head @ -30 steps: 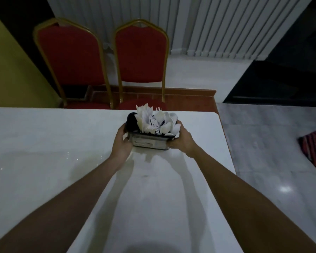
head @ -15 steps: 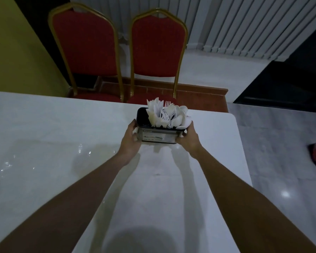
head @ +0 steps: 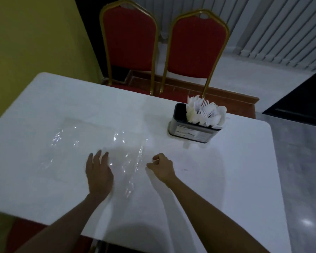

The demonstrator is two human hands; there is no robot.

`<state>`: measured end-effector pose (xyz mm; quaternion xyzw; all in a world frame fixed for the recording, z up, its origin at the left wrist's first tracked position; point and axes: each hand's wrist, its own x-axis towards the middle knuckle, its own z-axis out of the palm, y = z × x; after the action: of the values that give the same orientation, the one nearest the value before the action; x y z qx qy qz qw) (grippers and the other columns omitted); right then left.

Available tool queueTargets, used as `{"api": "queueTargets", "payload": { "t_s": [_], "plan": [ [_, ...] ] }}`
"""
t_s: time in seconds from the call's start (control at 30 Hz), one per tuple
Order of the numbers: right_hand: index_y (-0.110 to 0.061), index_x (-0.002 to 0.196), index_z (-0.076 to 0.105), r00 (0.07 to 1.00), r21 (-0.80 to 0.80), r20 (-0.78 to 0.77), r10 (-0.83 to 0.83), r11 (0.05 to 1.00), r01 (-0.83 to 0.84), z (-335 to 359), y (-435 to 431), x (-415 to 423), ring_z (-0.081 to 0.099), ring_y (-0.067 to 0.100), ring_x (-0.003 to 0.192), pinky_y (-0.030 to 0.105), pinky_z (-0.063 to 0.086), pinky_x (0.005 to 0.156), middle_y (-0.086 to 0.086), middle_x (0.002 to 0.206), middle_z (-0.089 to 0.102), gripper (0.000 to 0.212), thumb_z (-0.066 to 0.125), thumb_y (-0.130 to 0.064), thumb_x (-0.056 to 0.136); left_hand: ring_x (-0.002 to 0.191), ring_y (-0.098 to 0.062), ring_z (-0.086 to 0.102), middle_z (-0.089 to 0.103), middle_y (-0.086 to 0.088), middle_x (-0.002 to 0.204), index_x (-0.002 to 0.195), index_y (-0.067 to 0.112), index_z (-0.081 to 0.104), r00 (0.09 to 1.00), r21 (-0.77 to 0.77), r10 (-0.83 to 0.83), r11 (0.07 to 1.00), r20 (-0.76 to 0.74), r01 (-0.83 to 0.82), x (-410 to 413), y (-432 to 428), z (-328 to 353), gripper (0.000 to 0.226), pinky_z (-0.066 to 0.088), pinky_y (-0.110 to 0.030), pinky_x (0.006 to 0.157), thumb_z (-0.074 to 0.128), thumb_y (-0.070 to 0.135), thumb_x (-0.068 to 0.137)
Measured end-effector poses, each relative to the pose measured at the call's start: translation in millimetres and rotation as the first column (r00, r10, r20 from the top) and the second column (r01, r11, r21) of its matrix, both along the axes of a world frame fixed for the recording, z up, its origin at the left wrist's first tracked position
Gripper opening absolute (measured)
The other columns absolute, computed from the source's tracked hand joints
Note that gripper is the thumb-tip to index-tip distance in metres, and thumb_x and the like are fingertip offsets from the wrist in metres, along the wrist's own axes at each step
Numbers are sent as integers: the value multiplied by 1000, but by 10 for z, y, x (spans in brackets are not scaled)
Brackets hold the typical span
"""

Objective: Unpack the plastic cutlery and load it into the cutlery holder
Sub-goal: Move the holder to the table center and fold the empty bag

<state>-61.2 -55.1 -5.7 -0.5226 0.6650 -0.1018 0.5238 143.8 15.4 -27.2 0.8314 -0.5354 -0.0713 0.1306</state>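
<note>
I see the cutlery holder (head: pixel 193 130), dark w/ a label on its near side, upright at the table's far right. White plastic cutlery (head: pixel 206 113) stands in its right part; left compartment looks empty. Clear plastic wrap (head: pixel 130 165) lies flat nearby.

table (head: pixel 226 170): white, glossy, rounded corners
chairs: two, red padding, gold frames, side by side at the table's far edge; left chair (head: pixel 128 42), right chair (head: pixel 195 50)
wall (head: pixel 35 33): yellow, at left
blinds (head: pixel 274 24): pale vertical slats
floor (head: pixel 299 170): grey, shiny
</note>
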Motion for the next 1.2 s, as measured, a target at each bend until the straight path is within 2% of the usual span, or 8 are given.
{"api": "queueTargets", "payload": {
  "t_s": [0.17,0.27,0.37,0.53,0.87,0.97,1.07,1.2],
  "plan": [
    [-6,123,46,985,125,19,-173,978,170,-36,176,511,57,26,110,31,47,88,8,115,54,53,70,-32,84,112,-52,55,59,-29,123,117,4,64,993,370,-35,926,-116,76,194,108,-175,46,44,-68,85,31,25,93],
    [-7,98,56,960,148,27,-280,951,273,-71,245,745,60,24,95,26,48,75,2,93,56,30,71,-30,84,85,-44,67,66,-28,107,107,3,69,966,386,-127,899,-226,208,322,180,-201,54,55,-56,68,22,26,97],
    [-12,64,52,956,104,23,-294,951,290,-83,270,817,60,22,67,33,57,65,4,69,55,24,66,-18,83,105,-48,57,55,-19,132,127,10,57,970,386,-207,890,-127,241,437,214,-186,55,49,-52,85,25,33,89],
    [-5,82,55,886,173,170,-431,899,403,113,355,325,60,19,50,23,52,42,15,77,62,13,63,6,83,114,-42,46,51,-19,129,127,9,56,976,210,-192,955,-105,211,380,194,55,38,47,-48,85,53,12,89],
    [3,76,60,911,-114,-81,-404,912,394,737,580,-1122,67,23,64,32,60,61,12,70,66,16,66,-10,82,144,-44,-2,-10,-4,159,149,34,15,859,470,-461,722,-221,508,-533,199,-87,62,11,-46,117,43,42,94],
    [3,75,58,951,-158,-41,-305,942,296,853,516,-919,66,24,62,33,58,59,12,66,66,18,65,-11,82,132,-45,37,37,-20,148,131,23,53,853,284,-485,805,-191,521,-542,156,-77,43,30,-43,107,49,32,89],
    [-4,67,54,984,-196,-25,-175,966,167,774,425,-455,67,25,58,35,59,55,15,64,62,19,65,-11,81,85,-37,63,62,-9,78,72,18,60,890,-48,-387,921,-238,388,-307,94,-85,18,42,-38,78,58,0,75],
    [-11,63,51,988,-181,-103,119,974,-136,508,359,270,70,26,69,38,58,70,15,72,66,22,64,-19,79,98,-38,56,64,-17,100,102,5,61,902,72,101,994,-419,-79,-28,65,-40,17,39,-42,87,58,6,85]
  ]
}}
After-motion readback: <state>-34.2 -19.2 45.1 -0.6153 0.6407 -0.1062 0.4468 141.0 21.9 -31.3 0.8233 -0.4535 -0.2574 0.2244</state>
